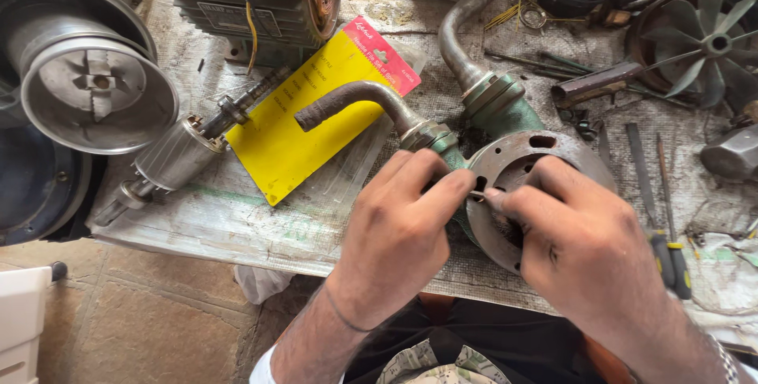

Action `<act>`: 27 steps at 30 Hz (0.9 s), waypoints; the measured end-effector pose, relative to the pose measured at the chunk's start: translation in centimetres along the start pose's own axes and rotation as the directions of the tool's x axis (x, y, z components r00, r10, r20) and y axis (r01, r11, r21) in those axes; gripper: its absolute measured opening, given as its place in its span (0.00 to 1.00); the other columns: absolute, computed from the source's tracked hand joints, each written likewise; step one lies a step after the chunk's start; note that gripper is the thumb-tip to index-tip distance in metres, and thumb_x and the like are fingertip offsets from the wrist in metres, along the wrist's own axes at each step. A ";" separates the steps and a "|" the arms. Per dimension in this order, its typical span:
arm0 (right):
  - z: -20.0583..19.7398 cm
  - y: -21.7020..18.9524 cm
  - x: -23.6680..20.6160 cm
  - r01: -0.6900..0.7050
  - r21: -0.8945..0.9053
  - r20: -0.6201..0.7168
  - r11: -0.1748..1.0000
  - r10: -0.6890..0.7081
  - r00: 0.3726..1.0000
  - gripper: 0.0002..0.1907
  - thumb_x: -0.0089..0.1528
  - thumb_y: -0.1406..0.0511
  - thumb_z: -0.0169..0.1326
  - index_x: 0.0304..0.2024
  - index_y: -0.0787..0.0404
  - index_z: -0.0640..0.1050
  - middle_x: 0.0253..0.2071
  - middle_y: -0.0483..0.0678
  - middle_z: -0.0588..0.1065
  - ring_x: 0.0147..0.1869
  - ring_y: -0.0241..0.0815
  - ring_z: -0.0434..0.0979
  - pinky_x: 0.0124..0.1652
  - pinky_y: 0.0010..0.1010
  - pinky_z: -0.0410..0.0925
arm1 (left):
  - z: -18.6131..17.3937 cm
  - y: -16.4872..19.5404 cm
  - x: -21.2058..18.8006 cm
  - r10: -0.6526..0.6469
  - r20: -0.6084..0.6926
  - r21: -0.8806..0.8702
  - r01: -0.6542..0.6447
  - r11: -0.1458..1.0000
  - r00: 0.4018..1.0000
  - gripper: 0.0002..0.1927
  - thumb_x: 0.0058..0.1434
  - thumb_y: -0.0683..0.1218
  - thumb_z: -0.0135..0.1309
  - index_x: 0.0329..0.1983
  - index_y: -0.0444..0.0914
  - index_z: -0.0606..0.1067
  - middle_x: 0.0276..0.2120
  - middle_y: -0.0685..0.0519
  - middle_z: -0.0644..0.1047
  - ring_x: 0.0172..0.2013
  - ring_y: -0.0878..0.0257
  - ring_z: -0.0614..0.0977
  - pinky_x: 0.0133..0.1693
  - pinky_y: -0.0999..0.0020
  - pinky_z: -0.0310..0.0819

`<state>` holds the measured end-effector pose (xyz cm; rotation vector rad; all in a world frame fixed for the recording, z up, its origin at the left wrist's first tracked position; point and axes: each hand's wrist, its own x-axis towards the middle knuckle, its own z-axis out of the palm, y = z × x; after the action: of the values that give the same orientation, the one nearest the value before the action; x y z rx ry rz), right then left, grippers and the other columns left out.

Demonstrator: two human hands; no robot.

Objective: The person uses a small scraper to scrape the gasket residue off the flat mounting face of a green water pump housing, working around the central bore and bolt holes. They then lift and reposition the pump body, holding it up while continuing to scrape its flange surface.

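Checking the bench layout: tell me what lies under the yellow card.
The yellow card lies on a clear plastic sleeve over the worn bench cover. The curved pipe crosses above it. Anything beneath the card is hidden.

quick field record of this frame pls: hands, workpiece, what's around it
left hand: fingertips pinching a small thin metal piece at the pump flange
right hand: pinching the same piece from the other side
workpiece: green pump casing with round metal flange and two curved pipes
left of it: yellow packet, motor rotor
right of it: fan impeller, screwdrivers
surface: cluttered workbench
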<state>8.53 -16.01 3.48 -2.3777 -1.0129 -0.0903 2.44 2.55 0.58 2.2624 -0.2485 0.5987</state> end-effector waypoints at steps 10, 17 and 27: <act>-0.1 0.1 -0.2 -0.009 -0.077 -0.019 0.997 0.007 1.000 0.17 0.50 0.78 0.54 0.39 0.59 0.82 0.32 0.52 0.72 0.36 0.56 0.76 0.36 0.45 0.69 | 0.4 -0.9 0.2 0.078 0.015 0.047 -0.079 0.996 0.997 0.15 0.55 0.31 0.51 0.45 0.36 0.74 0.37 0.46 0.68 0.42 0.48 0.74 0.45 0.54 0.71; -0.2 -0.6 0.3 -0.032 -0.124 -0.042 0.992 0.027 0.999 0.18 0.49 0.76 0.55 0.40 0.57 0.84 0.31 0.51 0.72 0.35 0.54 0.76 0.34 0.44 0.69 | 0.5 -1.2 0.5 0.108 0.010 0.058 -0.108 0.992 0.994 0.16 0.54 0.32 0.52 0.46 0.36 0.74 0.37 0.47 0.69 0.42 0.50 0.75 0.45 0.55 0.72; -0.3 -0.4 0.0 -0.066 -0.129 0.018 0.989 0.068 0.997 0.19 0.48 0.76 0.55 0.39 0.57 0.85 0.29 0.51 0.71 0.33 0.53 0.76 0.33 0.45 0.68 | 0.4 -1.5 0.2 0.134 0.023 0.057 -0.135 0.989 0.991 0.17 0.54 0.33 0.52 0.48 0.34 0.74 0.38 0.46 0.70 0.43 0.49 0.75 0.46 0.55 0.72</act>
<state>8.27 -15.90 3.90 -2.5322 -0.9624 -0.1074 3.24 3.24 -0.54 2.3217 -0.4006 0.6616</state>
